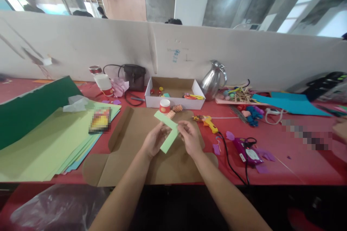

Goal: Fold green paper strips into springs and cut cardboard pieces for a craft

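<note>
Both my hands hold light green paper strips (168,130) crossed into an L shape above a flattened brown cardboard sheet (135,151). My left hand (154,139) pinches the strips from the left. From the right, my right hand (189,137) grips them at the corner where they cross. Just beyond the strips stand a small red and white cup (164,106) and an orange folded paper spring (177,108).
A stack of green paper sheets (46,140) lies at the left. An open white box (173,94), a metal jug (213,79) and a dark bag (134,75) stand at the back. A yellow glue gun (207,121) with a black cord lies to the right, on the red table (298,166).
</note>
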A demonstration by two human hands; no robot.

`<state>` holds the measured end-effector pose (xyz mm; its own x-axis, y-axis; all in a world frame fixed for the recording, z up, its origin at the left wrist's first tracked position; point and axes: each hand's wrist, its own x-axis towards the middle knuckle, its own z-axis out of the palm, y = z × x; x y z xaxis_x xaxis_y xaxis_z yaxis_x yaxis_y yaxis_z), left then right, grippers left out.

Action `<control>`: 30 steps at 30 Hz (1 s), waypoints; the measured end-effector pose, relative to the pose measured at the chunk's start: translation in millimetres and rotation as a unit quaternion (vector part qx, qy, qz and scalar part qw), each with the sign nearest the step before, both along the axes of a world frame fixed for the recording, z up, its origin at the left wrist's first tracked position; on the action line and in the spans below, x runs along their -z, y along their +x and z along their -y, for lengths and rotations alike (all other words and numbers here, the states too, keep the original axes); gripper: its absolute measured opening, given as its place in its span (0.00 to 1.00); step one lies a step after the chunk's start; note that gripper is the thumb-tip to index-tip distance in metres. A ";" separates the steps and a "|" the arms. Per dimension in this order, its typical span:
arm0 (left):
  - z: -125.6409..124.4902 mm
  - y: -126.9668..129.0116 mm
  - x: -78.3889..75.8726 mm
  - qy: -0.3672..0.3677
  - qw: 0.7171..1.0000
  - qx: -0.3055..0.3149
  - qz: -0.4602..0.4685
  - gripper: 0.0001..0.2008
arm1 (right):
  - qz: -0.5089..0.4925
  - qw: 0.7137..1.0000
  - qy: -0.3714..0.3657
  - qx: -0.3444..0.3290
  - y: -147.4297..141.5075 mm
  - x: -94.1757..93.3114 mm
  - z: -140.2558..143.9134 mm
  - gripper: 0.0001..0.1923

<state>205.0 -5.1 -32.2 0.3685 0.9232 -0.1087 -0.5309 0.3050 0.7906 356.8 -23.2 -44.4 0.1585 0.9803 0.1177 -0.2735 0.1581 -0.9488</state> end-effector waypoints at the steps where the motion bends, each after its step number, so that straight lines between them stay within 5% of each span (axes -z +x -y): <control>1: 0.2 1.0 -0.6 0.005 1.000 0.014 0.012 0.18 | -0.015 1.000 0.002 0.012 -0.1 1.4 -1.6 0.15; 6: 6.4 9.8 3.9 0.082 0.996 0.007 -0.028 0.25 | -0.062 0.997 0.009 0.036 -3.4 5.4 -4.6 0.23; 13: 11.2 20.5 11.0 0.166 0.973 -0.107 -0.118 0.35 | -0.058 0.998 0.003 -0.012 -13.6 5.7 0.2 0.22; 18: 10.0 21.8 8.7 0.219 0.944 -0.166 -0.180 0.14 | -0.063 0.998 -0.001 -0.020 -14.5 7.9 -1.1 0.15; 30: -3.0 9.4 21.2 0.079 0.972 -0.182 -0.128 0.12 | -0.055 0.993 -0.061 -0.089 -7.5 4.4 -1.1 0.10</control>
